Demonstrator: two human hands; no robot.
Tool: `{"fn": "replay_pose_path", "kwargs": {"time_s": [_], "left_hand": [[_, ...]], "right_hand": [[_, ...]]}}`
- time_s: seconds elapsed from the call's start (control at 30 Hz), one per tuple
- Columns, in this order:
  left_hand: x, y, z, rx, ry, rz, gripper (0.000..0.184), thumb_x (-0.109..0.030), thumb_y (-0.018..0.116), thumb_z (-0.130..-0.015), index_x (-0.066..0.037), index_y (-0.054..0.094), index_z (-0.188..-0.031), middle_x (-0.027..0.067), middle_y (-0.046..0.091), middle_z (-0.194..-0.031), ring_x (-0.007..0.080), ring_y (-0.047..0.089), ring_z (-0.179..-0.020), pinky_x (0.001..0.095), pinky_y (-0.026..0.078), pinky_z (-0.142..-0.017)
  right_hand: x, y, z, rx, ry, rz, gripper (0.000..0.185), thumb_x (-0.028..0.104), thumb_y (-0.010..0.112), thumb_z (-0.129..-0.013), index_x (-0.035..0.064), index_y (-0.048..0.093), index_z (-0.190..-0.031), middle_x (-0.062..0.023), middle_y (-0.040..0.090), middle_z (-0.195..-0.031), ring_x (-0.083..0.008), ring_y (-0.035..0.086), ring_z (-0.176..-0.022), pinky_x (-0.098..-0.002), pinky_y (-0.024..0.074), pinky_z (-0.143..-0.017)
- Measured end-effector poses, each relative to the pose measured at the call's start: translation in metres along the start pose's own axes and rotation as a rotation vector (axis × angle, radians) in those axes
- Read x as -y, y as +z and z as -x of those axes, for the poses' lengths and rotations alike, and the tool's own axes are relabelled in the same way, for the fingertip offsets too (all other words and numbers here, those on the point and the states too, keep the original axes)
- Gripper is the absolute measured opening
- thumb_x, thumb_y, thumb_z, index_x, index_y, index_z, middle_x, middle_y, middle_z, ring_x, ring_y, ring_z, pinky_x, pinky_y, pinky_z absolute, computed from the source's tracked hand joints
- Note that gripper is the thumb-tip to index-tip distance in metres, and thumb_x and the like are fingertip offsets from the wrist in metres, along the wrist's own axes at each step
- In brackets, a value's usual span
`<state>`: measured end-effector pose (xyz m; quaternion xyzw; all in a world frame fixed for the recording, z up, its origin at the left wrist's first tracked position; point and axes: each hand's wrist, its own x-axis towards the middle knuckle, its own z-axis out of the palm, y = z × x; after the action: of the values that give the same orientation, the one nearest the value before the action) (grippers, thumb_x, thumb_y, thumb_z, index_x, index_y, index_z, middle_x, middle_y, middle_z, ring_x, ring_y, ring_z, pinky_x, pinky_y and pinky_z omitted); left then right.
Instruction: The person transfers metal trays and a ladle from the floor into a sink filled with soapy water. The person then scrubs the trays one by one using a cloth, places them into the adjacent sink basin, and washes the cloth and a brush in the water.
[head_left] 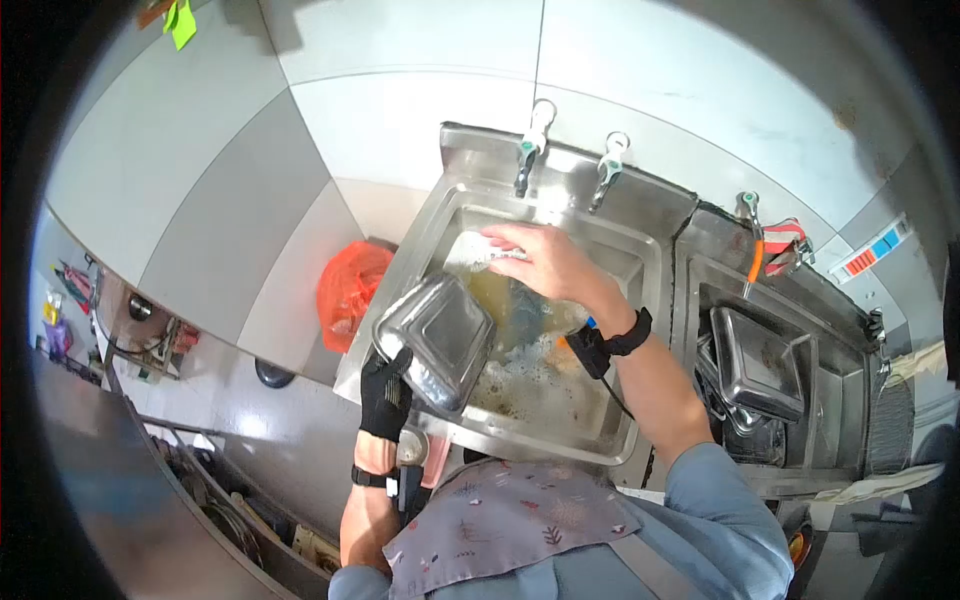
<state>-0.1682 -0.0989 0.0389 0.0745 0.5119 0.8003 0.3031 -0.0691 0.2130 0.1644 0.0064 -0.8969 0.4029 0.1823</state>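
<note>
My left hand (386,393), in a black glove, grips the near left edge of a shiny rectangular metal pan (446,345). The pan is tilted over the left sink (632,440), with its underside facing up. My right hand (543,260) is bare and curled beyond the pan, above the far part of the sink. Between its thumb and fingers is a whitish scrubbing pad (472,249), whose details are washed out by the light. Cloudy, foamy water (520,388) with dark specks lies in the sink. Something orange shows partly beside my right wrist.
Two taps (528,150) (608,170) rise behind the left sink. On the right, a second sink (850,420) holds stacked metal pans (757,365), under a tap with an orange hose (756,262). A red plastic bag (350,295) stands left of the sink.
</note>
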Motion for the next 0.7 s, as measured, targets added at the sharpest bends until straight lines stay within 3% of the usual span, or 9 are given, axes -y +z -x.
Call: {"fn": "replay_pose_path", "kwargs": {"time_s": [0.1, 0.2, 0.23, 0.27, 0.33, 0.4, 0.47, 0.7], "left_hand": [[-0.002, 0.006, 0.003, -0.006, 0.008, -0.042, 0.039, 0.000, 0.068, -0.090, -0.002, 0.062, -0.128, 0.0060, 0.068, -0.118, 0.0163, 0.065, -0.105, 0.0300, 0.050, -0.091], [0.008, 0.003, -0.001, 0.062, 0.091, -0.056, 0.036, -0.002, 0.068, -0.089, -0.002, 0.064, -0.125, 0.0046, 0.069, -0.115, 0.0157, 0.064, -0.104, 0.0307, 0.047, -0.095], [0.000, 0.011, 0.003, 0.044, -0.028, 0.058, 0.034, -0.003, 0.068, -0.089, -0.003, 0.065, -0.123, 0.0039, 0.069, -0.112, 0.0153, 0.064, -0.102, 0.0306, 0.047, -0.094], [-0.001, 0.015, 0.005, 0.078, 0.036, -0.018, 0.031, -0.004, 0.069, -0.089, -0.003, 0.066, -0.120, 0.0031, 0.069, -0.109, 0.0150, 0.064, -0.100, 0.0304, 0.047, -0.092], [0.008, 0.000, -0.005, 0.085, 0.066, -0.145, 0.028, -0.005, 0.071, -0.087, -0.003, 0.067, -0.115, 0.0025, 0.069, -0.103, 0.0156, 0.064, -0.093, 0.0305, 0.048, -0.088], [0.012, 0.000, -0.010, 0.097, 0.160, -0.257, 0.028, -0.005, 0.072, -0.086, -0.003, 0.067, -0.114, 0.0030, 0.069, -0.101, 0.0165, 0.065, -0.090, 0.0308, 0.049, -0.085], [0.018, -0.008, -0.018, 0.154, 0.079, -0.160, 0.030, -0.002, 0.070, -0.087, -0.002, 0.067, -0.117, 0.0046, 0.069, -0.104, 0.0171, 0.065, -0.094, 0.0312, 0.050, -0.086], [0.000, 0.013, -0.025, 0.236, -0.107, -0.027, 0.033, 0.001, 0.067, -0.088, -0.001, 0.065, -0.121, 0.0060, 0.069, -0.109, 0.0175, 0.065, -0.098, 0.0309, 0.051, -0.086]], "right_hand": [[0.064, -0.037, -0.007, 0.012, -0.036, -0.635, 0.055, 0.032, 0.063, -0.098, 0.0016, 0.052, -0.142, -0.0189, 0.063, -0.133, -0.0307, 0.063, -0.120, -0.0432, 0.0510, -0.101], [0.093, -0.078, 0.003, 0.038, -0.399, -0.859, 0.088, 0.067, 0.047, -0.095, 0.0056, 0.028, -0.156, -0.0242, 0.042, -0.152, -0.0456, 0.044, -0.136, -0.0536, 0.0420, -0.110], [0.099, -0.090, 0.011, 0.065, -0.526, -0.964, 0.098, 0.077, 0.040, -0.092, 0.0084, 0.019, -0.159, -0.0253, 0.032, -0.158, -0.0503, 0.035, -0.142, -0.0570, 0.0386, -0.112], [0.106, -0.100, 0.021, 0.034, -0.511, -0.928, 0.098, 0.077, 0.040, -0.092, 0.0084, 0.019, -0.159, -0.0253, 0.032, -0.158, -0.0503, 0.035, -0.142, -0.0570, 0.0386, -0.112], [0.122, -0.115, 0.039, 0.020, -0.688, -1.147, 0.106, 0.085, 0.031, -0.087, 0.0150, 0.007, -0.162, -0.0235, 0.015, -0.165, -0.0541, 0.020, -0.147, -0.0632, 0.0319, -0.114], [0.138, -0.127, 0.063, -0.063, -0.644, -1.121, 0.104, 0.085, 0.030, -0.088, 0.0174, 0.004, -0.163, -0.0223, 0.011, -0.166, -0.0544, 0.017, -0.147, -0.0652, 0.0297, -0.114], [0.147, -0.137, 0.080, -0.118, -0.616, -1.135, 0.101, 0.084, 0.031, -0.089, 0.0210, 0.001, -0.163, -0.0200, 0.006, -0.167, -0.0542, 0.012, -0.149, -0.0688, 0.0255, -0.114], [0.193, -0.167, 0.140, -0.188, -0.679, -0.982, 0.095, 0.075, 0.039, -0.094, 0.0228, 0.000, -0.163, -0.0144, 0.002, -0.169, -0.0515, 0.005, -0.151, -0.0666, 0.0207, -0.118]]}}
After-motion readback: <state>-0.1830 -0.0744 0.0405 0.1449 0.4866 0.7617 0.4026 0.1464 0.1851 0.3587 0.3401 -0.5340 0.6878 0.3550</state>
